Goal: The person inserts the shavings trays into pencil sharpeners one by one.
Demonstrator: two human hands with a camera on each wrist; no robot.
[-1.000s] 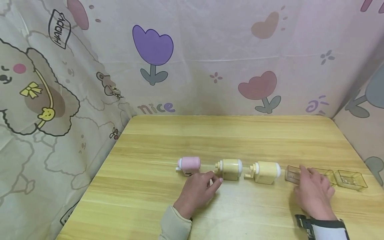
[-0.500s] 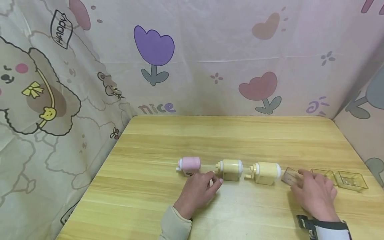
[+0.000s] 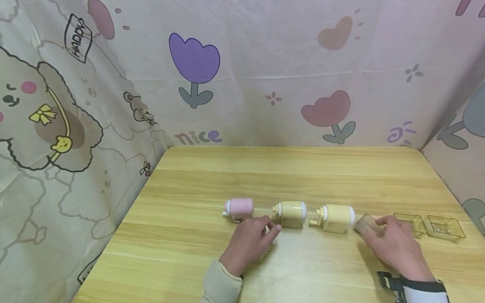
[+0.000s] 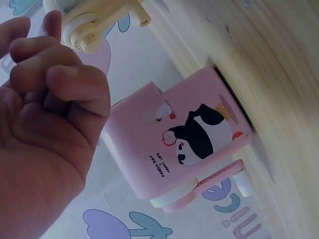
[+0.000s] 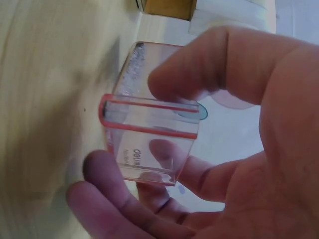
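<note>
Between the thumb and fingers of my right hand (image 3: 399, 248) is a clear, pinkish shavings drawer (image 5: 149, 119) from a pencil sharpener. It is tilted, and dark dust clings along one inner side in the right wrist view. To its left in the head view stands a cream crank pencil sharpener (image 3: 337, 219), then a yellow crank sharpener (image 3: 291, 214). My left hand (image 3: 250, 242) lies by the pink panda sharpener (image 4: 179, 144), fingers loosely curled around nothing. In the head view it partly covers that sharpener's lower front.
Two clear yellowish drawers, a nearer one (image 3: 419, 229) partly behind my right hand and another (image 3: 449, 235) at far right, stand on the wooden table (image 3: 288, 172). A printed cloth (image 3: 246, 105) hangs along the table's back and sides.
My right hand has turned and tilted the pinkish drawer, bringing it slightly left toward the cream sharpener. The left hand and the sharpeners have stayed put.
</note>
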